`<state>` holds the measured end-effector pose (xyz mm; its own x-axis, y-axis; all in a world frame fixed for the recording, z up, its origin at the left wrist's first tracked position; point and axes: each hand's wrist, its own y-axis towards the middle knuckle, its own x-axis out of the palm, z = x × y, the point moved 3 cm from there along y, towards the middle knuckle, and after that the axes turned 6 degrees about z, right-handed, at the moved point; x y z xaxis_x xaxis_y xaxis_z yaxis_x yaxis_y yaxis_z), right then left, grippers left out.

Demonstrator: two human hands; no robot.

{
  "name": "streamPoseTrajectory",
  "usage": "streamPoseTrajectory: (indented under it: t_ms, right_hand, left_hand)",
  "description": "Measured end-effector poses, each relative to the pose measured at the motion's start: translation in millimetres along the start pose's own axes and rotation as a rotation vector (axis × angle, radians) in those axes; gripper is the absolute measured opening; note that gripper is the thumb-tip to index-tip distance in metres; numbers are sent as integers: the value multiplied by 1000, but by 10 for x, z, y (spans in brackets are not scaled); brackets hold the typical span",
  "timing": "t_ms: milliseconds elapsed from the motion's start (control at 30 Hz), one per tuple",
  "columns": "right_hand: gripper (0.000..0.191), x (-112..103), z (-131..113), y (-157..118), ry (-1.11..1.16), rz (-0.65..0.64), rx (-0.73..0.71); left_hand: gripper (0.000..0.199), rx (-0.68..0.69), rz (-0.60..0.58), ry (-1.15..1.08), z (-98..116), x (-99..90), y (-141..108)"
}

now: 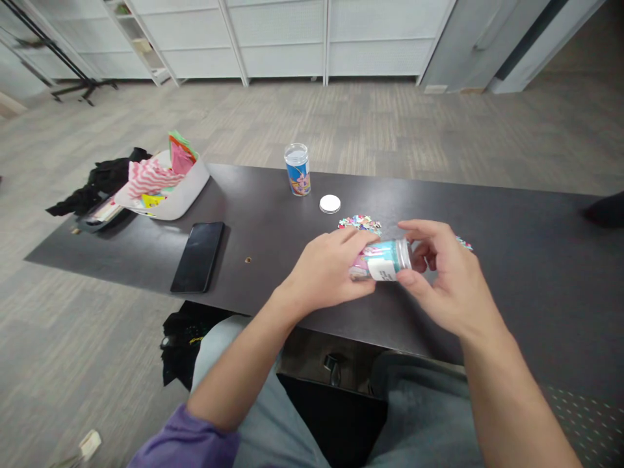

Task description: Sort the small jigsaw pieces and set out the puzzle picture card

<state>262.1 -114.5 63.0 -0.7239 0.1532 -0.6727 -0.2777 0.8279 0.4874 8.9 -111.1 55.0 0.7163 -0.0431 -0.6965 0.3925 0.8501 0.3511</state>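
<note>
Over the dark table (pixel 492 260), a small clear jar (pixel 385 261) with a blue and pink label lies on its side in the air, its rim facing right. My left hand (pixel 326 266) is closed around the jar's base end. Beside the rim is my right hand (pixel 446 276), thumb and fingers apart and partly curled; its thumb tip overlaps the rim, and touch is unclear. A pile of small colourful pieces (pixel 359 223) lies just behind the jar. More such pieces (pixel 464 243) show past my right hand. A white round lid (pixel 330 204) rests farther back.
A second clear jar (pixel 298 170) with a blue label stands upright near the far edge. To the left are a black phone or tablet (pixel 197 257), a white bin (pixel 192 192) of packets and cloth, and black fabric (pixel 114 179). A dark object (pixel 607 211) sits at far right.
</note>
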Motion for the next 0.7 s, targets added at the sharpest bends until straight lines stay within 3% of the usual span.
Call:
streamPoseTrajectory:
  t_ms: [133, 267, 433, 567, 633, 700]
  right_hand:
    - [30, 42, -119, -96, -232, 46, 82]
    - [29, 115, -89, -174, -187, 84, 99]
    - [20, 88, -103, -137, -137, 97, -116]
    - [16, -6, -202, -28, -94, 74, -336]
    - [28, -53, -255, 17, -21, 5, -427]
    - [54, -100, -297, 45, 83, -98, -417]
  left_hand:
    - [48, -22, -31, -59, 84, 263, 34]
    - [55, -52, -43, -262, -23, 421, 67]
    - [56, -73, -147, -430, -121, 479, 117]
    - [75, -45, -419, -649, -171, 431, 121]
    - [87, -38, -507, -778, -196, 354, 100]
    - [90, -67, -534, -868, -223, 253, 71]
